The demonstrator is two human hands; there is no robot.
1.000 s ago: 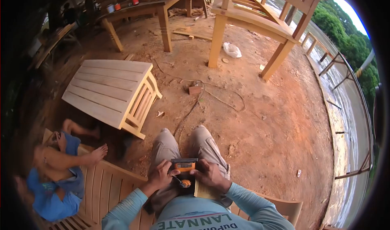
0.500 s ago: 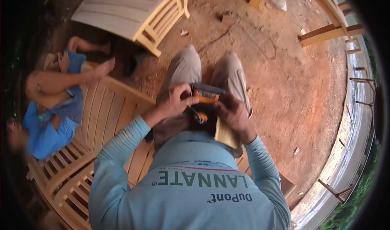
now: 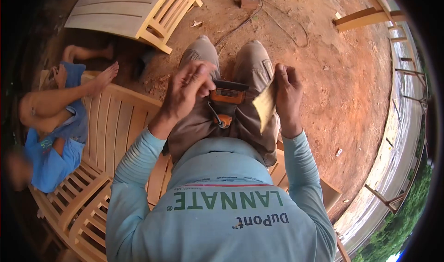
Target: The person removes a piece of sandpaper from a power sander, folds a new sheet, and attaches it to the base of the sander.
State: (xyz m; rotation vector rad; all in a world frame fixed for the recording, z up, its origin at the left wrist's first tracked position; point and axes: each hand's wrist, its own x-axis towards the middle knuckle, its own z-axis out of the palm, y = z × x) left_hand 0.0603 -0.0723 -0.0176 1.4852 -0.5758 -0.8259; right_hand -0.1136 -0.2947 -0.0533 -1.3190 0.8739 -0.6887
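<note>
Loosely curled the empty left hand (image 3: 187, 88), fingers half-open, near 1 orange tool (image 3: 227, 95); pinched 1 yellow sheet (image 3: 265, 105) in raised right hand (image 3: 289, 95).

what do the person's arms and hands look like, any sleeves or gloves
Long, light blue fabric sleeves reach the wrists, creased along the forearms, with no print visible on them. They belong to a matching light blue shirt with green and dark blue lettering and a thin red line. The left hand and right hand wear no gloves.

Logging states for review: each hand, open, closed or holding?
Left hand: half-curled, blurred; can't tell open or closed.
Right hand: closed on the yellowish sheet.
</note>
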